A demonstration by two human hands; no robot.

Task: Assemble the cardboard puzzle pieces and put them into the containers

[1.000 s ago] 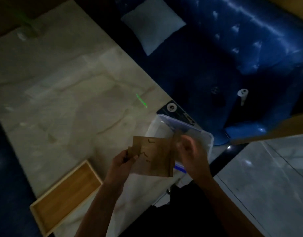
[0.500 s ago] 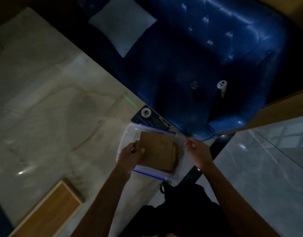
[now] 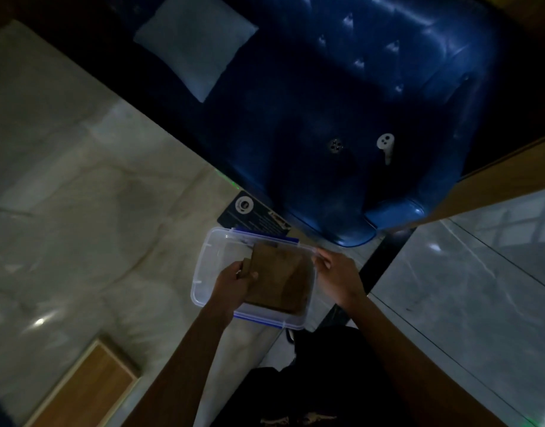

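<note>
1. The assembled cardboard puzzle [image 3: 277,277] sits inside the clear plastic container [image 3: 203,272] with blue clips, at the near corner of the pale marble table [image 3: 95,211]. It looks tilted, left edge propped up by the hand, right side lower against the container's wall. Too dim to say if it's touching the bottom yet.

2. Handling guess: it's thin flat cardboard, so super light and fairly stiff as a sheet, but the interlocked joints look like the weak spot. I'd hold it by the outer edges and keep it level, not pinch one corner, or the pieces could pop apart.

3. Left hand [image 3: 235,280] pinches the puzzle's left edge, thumb on top, fingers tucked underneath. Forearm comes in from below, wrist angled over the container's near-left side.

4. Right hand [image 3: 337,272] is at the container's right rim, fingers loosely curled and touching or just beside the edge. Can't tell if it's actually gripping the rim or only steadying it.

5. A wooden tray [image 3: 89,386] lies well apart at the lower left.
</note>
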